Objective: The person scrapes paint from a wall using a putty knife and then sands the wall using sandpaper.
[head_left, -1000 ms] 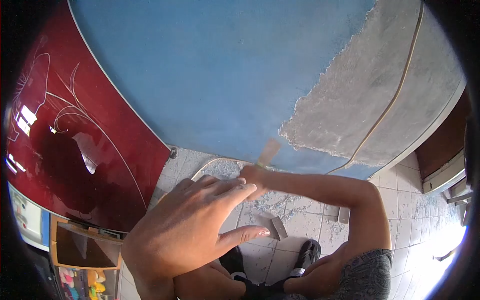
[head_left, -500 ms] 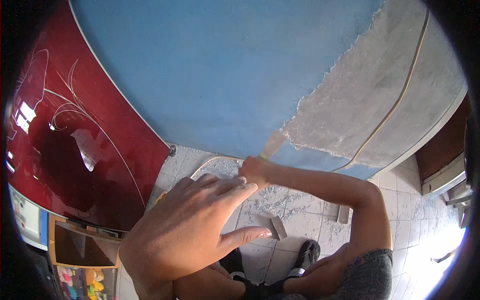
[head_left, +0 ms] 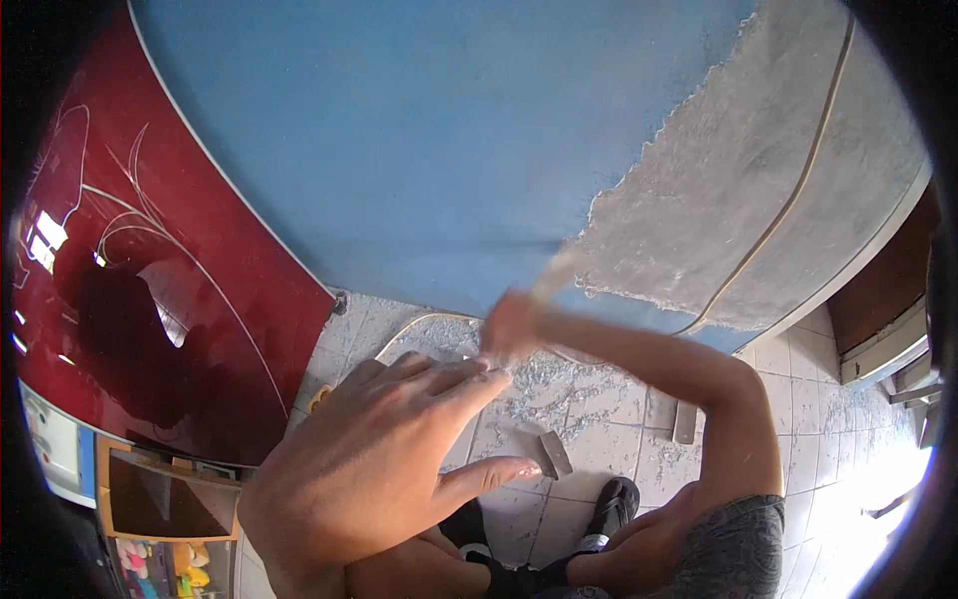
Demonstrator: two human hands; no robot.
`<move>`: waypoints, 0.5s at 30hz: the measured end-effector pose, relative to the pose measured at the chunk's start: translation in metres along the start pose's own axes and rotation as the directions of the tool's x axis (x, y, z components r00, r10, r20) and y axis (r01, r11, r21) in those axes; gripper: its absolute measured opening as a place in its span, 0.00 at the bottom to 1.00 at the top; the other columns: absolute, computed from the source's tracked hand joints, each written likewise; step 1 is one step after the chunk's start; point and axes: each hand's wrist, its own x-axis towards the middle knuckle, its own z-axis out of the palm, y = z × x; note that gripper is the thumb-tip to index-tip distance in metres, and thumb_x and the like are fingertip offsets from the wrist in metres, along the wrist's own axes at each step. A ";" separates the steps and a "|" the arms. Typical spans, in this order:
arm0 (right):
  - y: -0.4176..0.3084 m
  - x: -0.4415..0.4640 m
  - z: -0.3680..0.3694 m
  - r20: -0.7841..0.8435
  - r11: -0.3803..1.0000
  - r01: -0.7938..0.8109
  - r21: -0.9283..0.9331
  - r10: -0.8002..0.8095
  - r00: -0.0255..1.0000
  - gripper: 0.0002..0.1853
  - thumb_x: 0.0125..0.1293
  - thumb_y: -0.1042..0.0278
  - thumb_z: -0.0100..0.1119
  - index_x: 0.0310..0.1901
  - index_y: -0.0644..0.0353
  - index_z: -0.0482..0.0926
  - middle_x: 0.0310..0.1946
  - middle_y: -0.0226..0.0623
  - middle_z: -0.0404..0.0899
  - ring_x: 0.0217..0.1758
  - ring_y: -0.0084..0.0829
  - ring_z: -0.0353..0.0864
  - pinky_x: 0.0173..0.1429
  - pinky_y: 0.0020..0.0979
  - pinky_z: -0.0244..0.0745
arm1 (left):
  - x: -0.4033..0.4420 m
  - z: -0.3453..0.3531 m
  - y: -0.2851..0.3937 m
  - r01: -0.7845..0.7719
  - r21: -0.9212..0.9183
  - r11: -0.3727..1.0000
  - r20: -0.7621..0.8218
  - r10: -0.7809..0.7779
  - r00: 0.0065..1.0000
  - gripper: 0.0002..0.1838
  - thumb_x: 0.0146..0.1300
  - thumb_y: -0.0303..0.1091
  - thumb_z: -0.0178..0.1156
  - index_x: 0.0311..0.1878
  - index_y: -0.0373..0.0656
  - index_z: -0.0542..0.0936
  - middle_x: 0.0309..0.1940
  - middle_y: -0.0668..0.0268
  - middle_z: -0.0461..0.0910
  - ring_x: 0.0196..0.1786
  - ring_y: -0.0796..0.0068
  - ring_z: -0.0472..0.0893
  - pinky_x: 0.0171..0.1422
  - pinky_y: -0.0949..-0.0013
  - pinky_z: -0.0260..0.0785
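My right hand, smeared by motion, is closed round a scraper, whose blade meets the blue painted wall at the ragged edge of the bare grey patch. Large in the foreground, my left hand has its thumb spread away from the fingers. Its fingertips overlap the right hand in view, and whether they touch is unclear. Nothing shows in the left hand. A flat metal blade lies on the tiles beyond the left thumb.
Paint flakes litter the tiled floor. Another flat blade lies near my right arm. A cable crosses the grey patch. On the left are a glossy red panel and a wooden cabinet; my shoes are below.
The right hand and scraper have moved up slightly along the wall, and the paint edge near the blade has shifted a little. The left hand has hardly moved.
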 end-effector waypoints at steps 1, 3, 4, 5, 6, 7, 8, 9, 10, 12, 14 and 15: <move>0.000 -0.002 -0.016 0.036 1.000 -0.010 -0.005 0.011 0.999 0.14 0.61 0.55 0.57 0.27 0.55 0.84 0.27 0.44 0.85 0.35 0.48 0.86 0.44 0.48 0.81 | -0.002 0.000 -0.001 -0.003 0.004 1.000 -0.014 0.003 1.000 0.34 0.64 0.52 0.68 0.61 0.31 0.76 0.55 0.43 0.80 0.56 0.46 0.81 0.61 0.52 0.73; 0.002 -0.003 -0.049 0.088 0.999 -0.039 -0.026 0.041 0.995 0.13 0.60 0.56 0.57 0.27 0.55 0.83 0.27 0.43 0.84 0.35 0.48 0.86 0.43 0.48 0.80 | -0.004 -0.002 -0.002 -0.001 -0.008 1.000 -0.023 0.000 1.000 0.34 0.64 0.52 0.68 0.61 0.31 0.75 0.55 0.44 0.80 0.57 0.46 0.81 0.61 0.52 0.73; 0.000 -0.004 -0.051 0.112 0.998 -0.064 -0.024 0.066 0.992 0.13 0.60 0.56 0.57 0.26 0.55 0.83 0.26 0.43 0.84 0.35 0.48 0.86 0.43 0.47 0.80 | -0.005 -0.002 -0.002 0.005 -0.038 0.999 -0.003 -0.005 1.000 0.34 0.64 0.52 0.68 0.61 0.31 0.75 0.55 0.44 0.80 0.56 0.46 0.81 0.61 0.53 0.73; -0.002 -0.003 -0.036 0.054 0.999 -0.031 0.027 0.029 0.998 0.13 0.59 0.56 0.57 0.26 0.54 0.82 0.26 0.43 0.84 0.35 0.48 0.86 0.44 0.48 0.80 | -0.005 -0.002 -0.002 0.010 -0.067 0.998 0.000 -0.010 1.000 0.34 0.64 0.51 0.68 0.61 0.32 0.75 0.56 0.44 0.80 0.56 0.46 0.81 0.61 0.53 0.73; -0.010 -0.002 -0.032 -0.003 0.997 0.008 0.074 -0.008 1.000 0.12 0.59 0.56 0.57 0.25 0.54 0.82 0.26 0.43 0.84 0.35 0.48 0.86 0.45 0.49 0.80 | -0.004 -0.001 -0.003 -0.003 -0.052 0.999 -0.019 0.002 1.000 0.34 0.64 0.52 0.68 0.61 0.32 0.76 0.56 0.45 0.79 0.57 0.47 0.81 0.61 0.53 0.73; -0.014 -0.004 -0.030 -0.062 0.998 0.028 0.047 -0.025 0.998 0.12 0.59 0.56 0.57 0.26 0.53 0.82 0.27 0.43 0.84 0.35 0.47 0.87 0.46 0.49 0.79 | -0.004 0.001 -0.004 -0.012 -0.038 0.999 -0.038 0.010 0.999 0.34 0.63 0.52 0.68 0.61 0.32 0.76 0.56 0.45 0.79 0.57 0.47 0.81 0.61 0.53 0.73; -0.005 -0.006 -0.037 0.017 0.996 -0.060 0.060 0.059 0.998 0.12 0.59 0.55 0.56 0.27 0.52 0.83 0.27 0.43 0.85 0.36 0.47 0.87 0.46 0.50 0.79 | -0.004 0.002 -0.005 -0.018 -0.022 1.000 -0.056 0.017 0.998 0.34 0.63 0.52 0.68 0.61 0.32 0.76 0.56 0.45 0.79 0.57 0.47 0.80 0.62 0.54 0.73; -0.002 -0.007 -0.055 0.095 0.987 -0.148 0.060 0.142 0.985 0.13 0.59 0.54 0.56 0.28 0.51 0.84 0.28 0.44 0.85 0.36 0.47 0.87 0.46 0.51 0.79 | -0.005 0.001 -0.005 -0.011 -0.013 1.000 -0.054 0.010 0.998 0.34 0.63 0.52 0.68 0.61 0.32 0.76 0.56 0.46 0.79 0.57 0.47 0.80 0.62 0.54 0.73; 0.014 -0.002 -0.063 0.158 0.979 -0.203 0.006 0.200 0.967 0.13 0.56 0.52 0.61 0.33 0.52 0.84 0.29 0.44 0.85 0.38 0.49 0.86 0.50 0.51 0.77 | -0.006 0.000 -0.005 -0.003 -0.007 1.000 -0.054 0.002 0.999 0.34 0.63 0.52 0.68 0.61 0.32 0.76 0.57 0.46 0.79 0.58 0.47 0.80 0.62 0.54 0.73; 0.048 0.008 -0.061 0.274 0.947 -0.293 -0.132 0.319 0.907 0.23 0.48 0.48 0.70 0.44 0.52 0.85 0.32 0.46 0.85 0.43 0.54 0.84 0.57 0.51 0.74 | -0.009 0.000 -0.002 0.007 0.001 1.000 -0.065 -0.007 0.998 0.34 0.63 0.52 0.68 0.62 0.33 0.76 0.57 0.46 0.79 0.58 0.47 0.80 0.62 0.54 0.73; 0.021 0.004 -0.030 0.149 0.986 -0.155 -0.055 0.162 0.976 0.19 0.56 0.46 0.63 0.42 0.51 0.85 0.31 0.45 0.85 0.40 0.51 0.85 0.51 0.50 0.77 | -0.010 -0.001 -0.001 0.003 0.022 1.000 -0.047 -0.002 0.999 0.34 0.63 0.52 0.68 0.62 0.33 0.75 0.57 0.46 0.79 0.57 0.47 0.80 0.62 0.54 0.73; 0.003 -0.004 -0.031 0.066 0.996 -0.094 0.008 0.093 0.993 0.18 0.60 0.46 0.59 0.38 0.52 0.86 0.30 0.46 0.85 0.38 0.49 0.86 0.48 0.50 0.78 | -0.008 0.000 -0.002 -0.011 0.009 1.000 -0.048 0.012 0.999 0.35 0.63 0.52 0.68 0.62 0.33 0.75 0.57 0.46 0.79 0.57 0.47 0.81 0.61 0.54 0.73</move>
